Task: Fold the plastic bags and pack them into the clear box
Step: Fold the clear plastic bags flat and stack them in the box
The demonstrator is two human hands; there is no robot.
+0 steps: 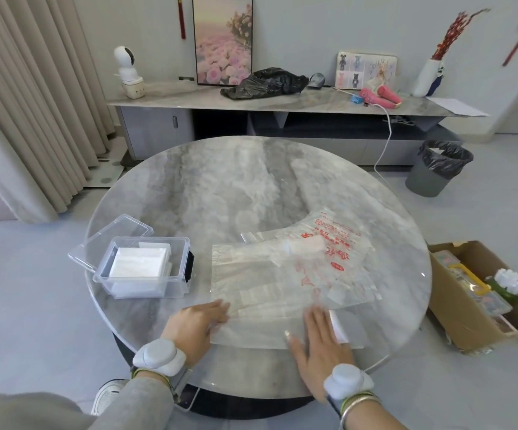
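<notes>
Plastic bag [282,274]: spread flat on the tabletop [220,187], just right of the clear box [153,239], red print on the end farthest from the box. A second printed sheet seems to lie under it; the layers are hard to separate.

Handling, judged: thin film, near weightless, limp, slick on polished stone. It will likely slide or trap air. Best held at the corners and edges, pressed flat with a palm while folding. No breakage risk.

Clear box: open, a stack of folded white bags [139,262] already inside, its lid [112,240] lying behind and left of it.

Left hand [197,321]: nearer the box, fingers nearly straight, resting on the bag's near corner. Thumb hidden, nothing visibly gripped.

Right hand [316,339]: farther from the box, palm down, fingers spread, pressing the bag's near edge flat. Released, grasping nothing.
</notes>
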